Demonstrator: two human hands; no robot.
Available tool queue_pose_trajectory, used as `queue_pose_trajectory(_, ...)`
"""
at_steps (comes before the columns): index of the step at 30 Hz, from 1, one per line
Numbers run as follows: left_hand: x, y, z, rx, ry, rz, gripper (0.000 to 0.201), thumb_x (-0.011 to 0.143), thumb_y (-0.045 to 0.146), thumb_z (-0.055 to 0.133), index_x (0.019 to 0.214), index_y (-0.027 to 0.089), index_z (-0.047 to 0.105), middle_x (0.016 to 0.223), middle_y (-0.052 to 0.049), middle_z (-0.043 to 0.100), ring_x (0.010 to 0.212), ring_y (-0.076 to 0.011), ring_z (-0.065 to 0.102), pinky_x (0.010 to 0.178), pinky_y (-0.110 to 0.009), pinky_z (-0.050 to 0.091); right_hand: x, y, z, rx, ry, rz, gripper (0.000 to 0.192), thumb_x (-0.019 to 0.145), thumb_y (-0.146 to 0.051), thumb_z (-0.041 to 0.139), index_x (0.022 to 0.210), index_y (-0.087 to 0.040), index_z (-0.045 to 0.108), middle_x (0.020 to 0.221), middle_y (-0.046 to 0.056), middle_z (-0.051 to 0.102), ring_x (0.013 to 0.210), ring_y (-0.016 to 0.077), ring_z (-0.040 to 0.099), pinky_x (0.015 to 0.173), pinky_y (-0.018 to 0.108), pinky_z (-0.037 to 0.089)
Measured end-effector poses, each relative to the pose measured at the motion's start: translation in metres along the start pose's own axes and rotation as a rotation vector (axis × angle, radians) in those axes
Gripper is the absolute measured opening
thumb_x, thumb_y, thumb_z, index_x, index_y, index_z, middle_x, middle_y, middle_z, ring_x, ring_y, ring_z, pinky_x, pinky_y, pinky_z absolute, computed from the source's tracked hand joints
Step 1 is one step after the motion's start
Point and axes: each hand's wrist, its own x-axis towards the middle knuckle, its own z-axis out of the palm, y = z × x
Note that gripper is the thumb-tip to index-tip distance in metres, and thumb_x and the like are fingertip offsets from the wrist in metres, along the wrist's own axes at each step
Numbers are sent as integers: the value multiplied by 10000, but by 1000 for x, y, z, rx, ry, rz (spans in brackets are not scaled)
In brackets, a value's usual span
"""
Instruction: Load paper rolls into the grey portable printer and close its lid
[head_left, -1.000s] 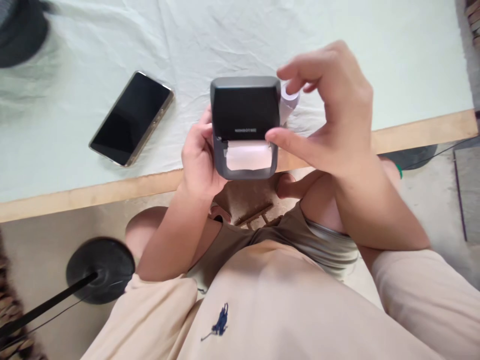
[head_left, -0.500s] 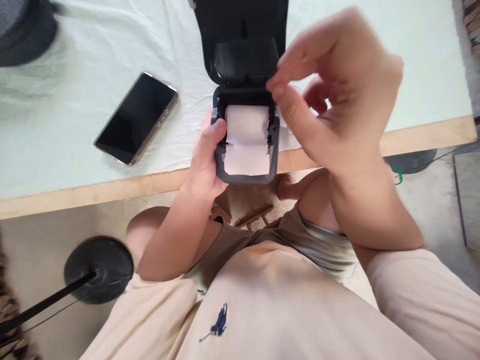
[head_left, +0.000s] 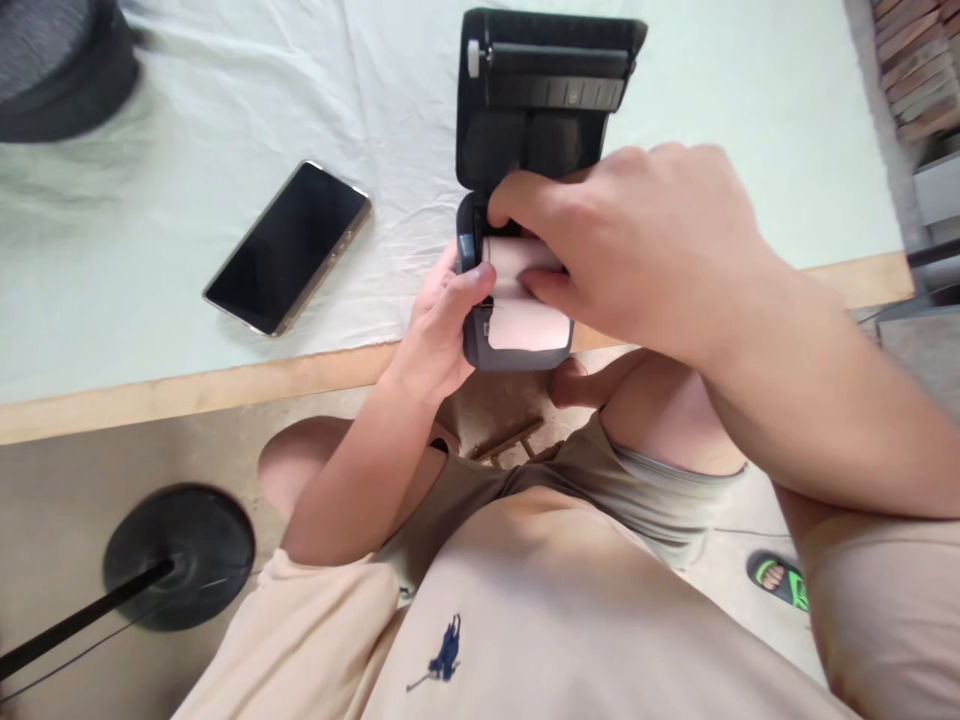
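Observation:
A small black portable printer [head_left: 517, 358], its lid [head_left: 532, 135] swung up, is held over the table's front edge. My left hand [head_left: 442, 330] wraps its left side, thumb on the inner rim. Inside the printer sits a white paper roll [head_left: 525, 325], its loose end lying flat over the front. My right hand [head_left: 637, 240] reaches in from the right. Its thumb presses on the roll and its bent index finger lies at the roll's far side, near the hinge. The right hand hides the printer's right side and part of the roll.
On the white-covered table [head_left: 405, 130] lies a smartphone [head_left: 289, 248], left of the printer. A dark round object [head_left: 64, 70] stands at the far left corner. Below are a black stand base [head_left: 180, 555] and a foot in a sandal [head_left: 780, 578].
My right hand has come down from beside the lid onto the paper roll. The printer sits slightly further right in view, and more of the lid's inside shows.

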Motion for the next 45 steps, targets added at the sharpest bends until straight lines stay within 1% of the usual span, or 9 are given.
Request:
queue_pose_trajectory(5,-1,2,0,-11,-37,15,207,997,358,748,1155,227,727,1089,-44,817,1300,-327,765,988,-389,668,-13,12,-11,293,159,-16,390,839,-190,692,1182,-375,681,1156,-38,801,966,271,796,814,419,602)
queue_pose_trajectory(8,-1,2,4,7,-8,6,224,980,387,780,1125,223,731,1052,-48,814,1250,-320,786,933,-360,676,-15,22,0,458,270,-79,277,849,-222,673,1093,-352,679,1047,-62,796,831,218,773,778,401,606)
queue_pose_trajectory(13,1,0,6,-16,33,26,222,976,433,779,1087,243,747,1113,-67,822,1414,-329,700,1102,-409,633,-7,23,11,301,122,-89,292,836,-304,682,1113,-392,663,1092,-47,822,832,297,748,725,479,573)
queue_pose_trajectory(19,0,3,4,-4,-22,-5,178,1004,401,758,1101,260,711,1121,-53,807,1261,-273,781,1061,-396,648,3,27,7,38,-16,-92,429,781,-363,724,1207,-386,688,990,32,803,850,367,716,740,512,554)
queue_pose_trajectory(26,0,7,8,-3,4,-37,176,985,348,776,1112,242,715,1258,-66,811,1436,-311,690,1113,-408,636,-9,31,32,531,197,-132,457,873,-469,760,1312,-437,641,1108,0,807,1183,352,732,899,498,625)
queue_pose_trajectory(31,1,6,5,-16,26,-18,184,1003,400,767,1092,239,769,1231,-55,829,1503,-343,632,1123,-422,640,-9,72,56,682,242,-77,537,859,-594,767,1354,-439,630,1122,18,796,1189,354,734,874,525,638)
queue_pose_trajectory(37,0,5,5,4,167,-23,222,1047,433,705,1102,235,790,1305,-56,818,1521,-354,610,1135,-421,634,-4,148,97,1024,328,72,516,870,-761,642,1240,-402,614,862,-10,702,735,254,685,591,420,554)
queue_pose_trajectory(41,0,5,5,45,209,-31,318,1082,506,627,1143,245,797,1286,-59,827,1469,-314,665,1116,-401,651,-5,154,112,1144,358,141,561,783,-808,743,1080,-356,593,888,-27,688,677,175,620,573,345,500)
queue_pose_trajectory(45,2,6,8,33,167,13,270,1099,398,597,1096,234,812,1200,-40,859,1486,-285,654,1186,-411,616,-9,146,109,1112,415,151,658,715,-872,788,1077,-350,616,1045,16,749,826,207,641,736,387,536)
